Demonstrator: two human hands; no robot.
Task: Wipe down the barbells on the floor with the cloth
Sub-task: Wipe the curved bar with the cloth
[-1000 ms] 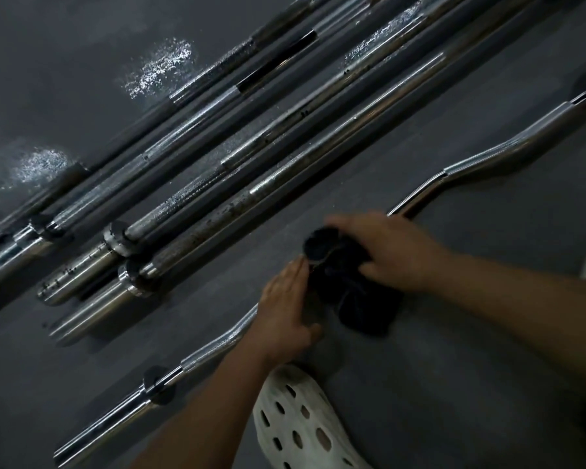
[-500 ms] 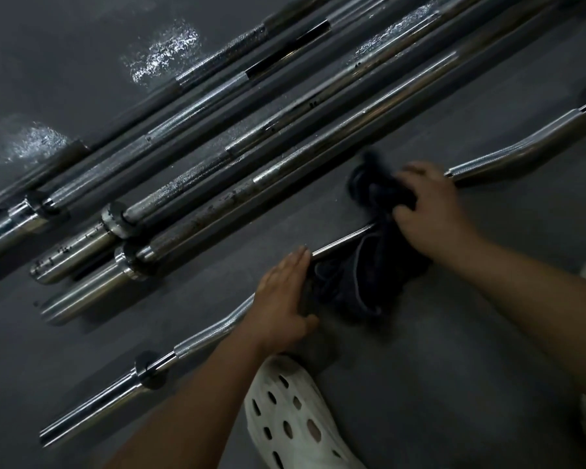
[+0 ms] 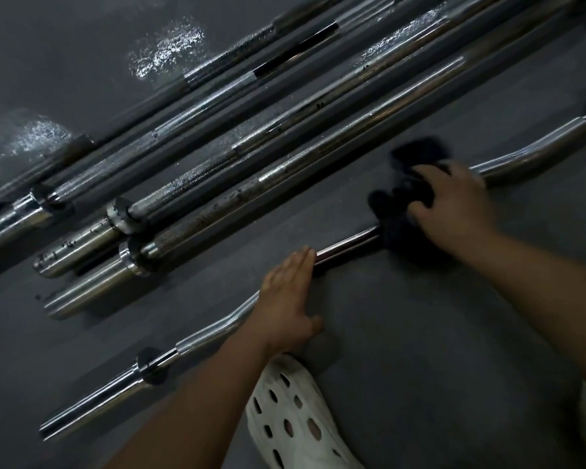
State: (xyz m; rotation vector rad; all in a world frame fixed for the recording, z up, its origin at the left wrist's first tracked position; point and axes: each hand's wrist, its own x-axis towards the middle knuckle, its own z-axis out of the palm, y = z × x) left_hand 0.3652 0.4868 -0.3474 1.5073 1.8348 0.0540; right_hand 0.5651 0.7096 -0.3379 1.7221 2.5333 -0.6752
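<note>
A chrome curl bar (image 3: 214,328) with bends runs diagonally across the dark floor, from lower left to upper right. My left hand (image 3: 290,299) lies flat on its middle with straight fingers, holding it down. My right hand (image 3: 454,206) grips a dark cloth (image 3: 400,211) bunched around the bar just right of the left hand. The cloth hides that stretch of bar. Several straight barbells (image 3: 217,184) lie side by side beyond the curl bar, some with rust spots.
A white perforated clog (image 3: 295,414) on a foot sits just below my left hand. Pale shiny patches (image 3: 166,52) mark the floor at the upper left. Dark rubber floor (image 3: 437,350) spreads to the lower right.
My right hand has slid the cloth along the curl bar up and to the right, baring a shiny length of bar. My left hand has stayed pressed on the bar.
</note>
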